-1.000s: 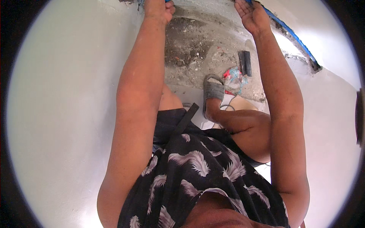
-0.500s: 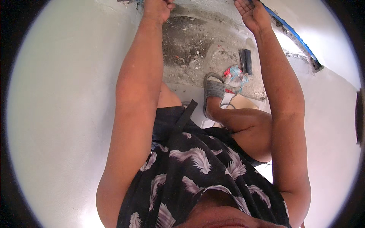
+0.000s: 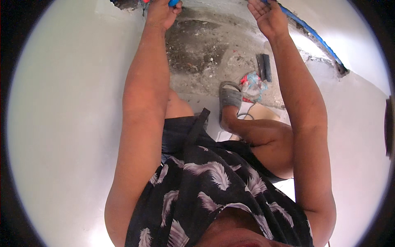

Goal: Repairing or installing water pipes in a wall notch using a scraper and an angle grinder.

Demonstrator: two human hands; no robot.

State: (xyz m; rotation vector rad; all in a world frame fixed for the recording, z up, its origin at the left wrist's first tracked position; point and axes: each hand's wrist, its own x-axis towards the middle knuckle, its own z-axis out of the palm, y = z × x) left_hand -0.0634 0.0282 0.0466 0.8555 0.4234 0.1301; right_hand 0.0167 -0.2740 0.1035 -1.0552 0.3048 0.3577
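At the top edge, my left hand (image 3: 162,15) is closed round a blue tube (image 3: 173,3); only a short piece shows beside the fingers, and the rest is out of view. A small bit of red shows just left of that hand. My right hand (image 3: 270,18) is raised palm towards me, its fingers stretched out. A blue corrugated conduit (image 3: 310,31) runs from behind its thumb down a groove cut in the right wall. The thumb lies against the conduit. Whether the two blue pieces join is hidden beyond the top edge.
A broken hole (image 3: 125,4) opens in the left wall (image 3: 74,103). Below lies rough, dusty concrete (image 3: 193,45) with loose crumbs. A crumpled plastic bag (image 3: 253,85), dark strips (image 3: 264,68) and cardboard (image 3: 261,113) lie near my sandalled foot (image 3: 231,99). White wall (image 3: 354,123) rises on the right.
Both hands have shifted slightly left and the left hand a little down. More of the blue tube now shows at my left hand. My right fingers remain stretched out.
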